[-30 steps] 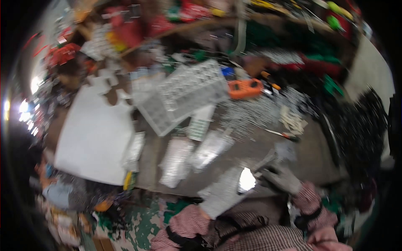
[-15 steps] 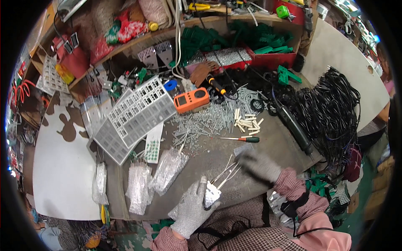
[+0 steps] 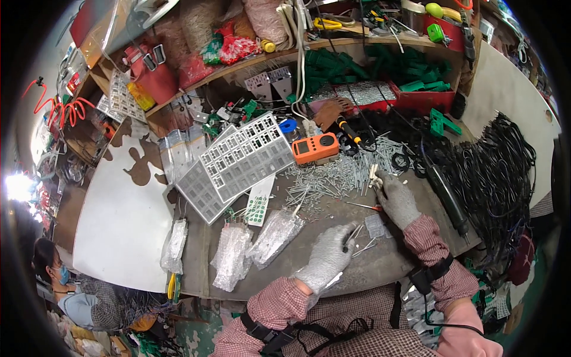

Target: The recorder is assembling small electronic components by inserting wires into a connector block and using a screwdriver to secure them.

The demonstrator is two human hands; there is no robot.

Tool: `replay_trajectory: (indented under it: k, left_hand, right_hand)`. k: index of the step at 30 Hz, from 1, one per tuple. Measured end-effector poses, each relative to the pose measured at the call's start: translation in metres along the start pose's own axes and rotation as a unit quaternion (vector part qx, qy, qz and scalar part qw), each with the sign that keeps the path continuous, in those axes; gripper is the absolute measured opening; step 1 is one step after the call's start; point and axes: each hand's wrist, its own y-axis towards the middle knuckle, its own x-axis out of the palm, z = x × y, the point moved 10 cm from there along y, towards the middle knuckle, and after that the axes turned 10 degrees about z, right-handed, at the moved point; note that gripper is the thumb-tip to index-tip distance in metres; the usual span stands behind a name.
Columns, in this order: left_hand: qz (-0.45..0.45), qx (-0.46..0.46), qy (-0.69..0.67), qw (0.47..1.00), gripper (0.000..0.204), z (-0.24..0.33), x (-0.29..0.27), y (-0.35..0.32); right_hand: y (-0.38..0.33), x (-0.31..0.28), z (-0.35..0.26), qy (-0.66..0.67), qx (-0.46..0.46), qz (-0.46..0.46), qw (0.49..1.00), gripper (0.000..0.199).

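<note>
My left hand (image 3: pixel 330 253), in a grey knit glove, is closed around thin wires (image 3: pixel 364 247) whose ends stick out past its fingers toward the right. A shiny silvery piece shows only in part beneath this hand. Farther right, my gloved right hand (image 3: pixel 398 201) reaches to the small white tubes (image 3: pixel 373 172). Its thumb and fingers pinch at them, and the hand covers most of the pile. A small screwdriver (image 3: pixel 361 206) lies beside that hand, its handle partly covered. Between the hands is a small clear plastic piece (image 3: pixel 376 226).
Bubble-wrapped packages (image 3: pixel 232 256) lie to the left. Loose screws (image 3: pixel 315 184), an orange meter (image 3: pixel 315 148) and parts trays (image 3: pixel 244 160) sit farther back. A dark cylindrical tool (image 3: pixel 446 199) and bundled black cables (image 3: pixel 493 166) stand right. Another person (image 3: pixel 98 297) is at far left.
My right hand has moved away from the wires, up to the white tubes. The left hand now sits over the silvery piece it held in plainer view. The whole view has shifted.
</note>
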Motion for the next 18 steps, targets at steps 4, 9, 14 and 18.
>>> replay_trajectory:
  k: [4,9,14,18]
  left_hand:
    - [0.004,-0.22,-0.277,0.935,0.027,-0.041,0.011,-0.004]
    - [0.013,-0.194,-0.248,0.949,0.032,-0.041,0.012,0.001]
    - [0.012,-0.21,-0.223,0.952,0.031,-0.04,0.009,-0.001]
    - [0.016,-0.191,-0.221,0.956,0.031,-0.033,0.006,-0.001]
  right_hand:
    - [-0.04,-0.012,-0.027,0.355,0.135,-0.075,0.922,0.028]
    - [-0.06,0.006,-0.031,0.549,0.204,-0.08,0.806,0.028]
    - [-0.066,0.019,-0.038,0.542,0.217,-0.125,0.802,0.028]
    - [-0.066,0.015,-0.041,0.512,0.194,-0.1,0.831,0.028]
